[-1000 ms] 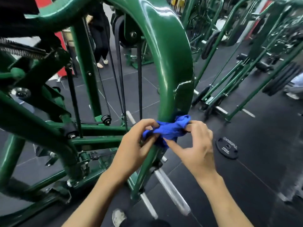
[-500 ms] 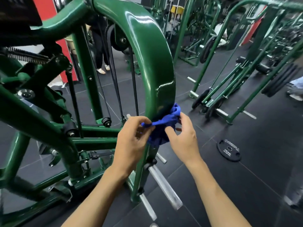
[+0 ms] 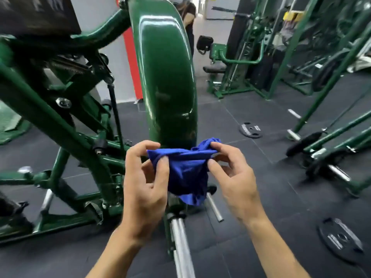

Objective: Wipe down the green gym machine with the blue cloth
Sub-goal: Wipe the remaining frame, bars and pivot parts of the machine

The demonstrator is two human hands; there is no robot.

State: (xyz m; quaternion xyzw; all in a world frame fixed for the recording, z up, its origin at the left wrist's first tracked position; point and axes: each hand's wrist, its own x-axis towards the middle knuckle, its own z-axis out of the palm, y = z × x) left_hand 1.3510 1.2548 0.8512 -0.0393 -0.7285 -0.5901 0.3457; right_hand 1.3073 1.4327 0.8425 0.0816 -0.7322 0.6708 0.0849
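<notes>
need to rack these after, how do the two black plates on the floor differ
The far plate lies beyond the blue cloth, right of the green upright; the near plate lies at lower right, beside the right forearm. The near plate looks larger, likely only from closeness. Both are black and lie flat.
</notes>
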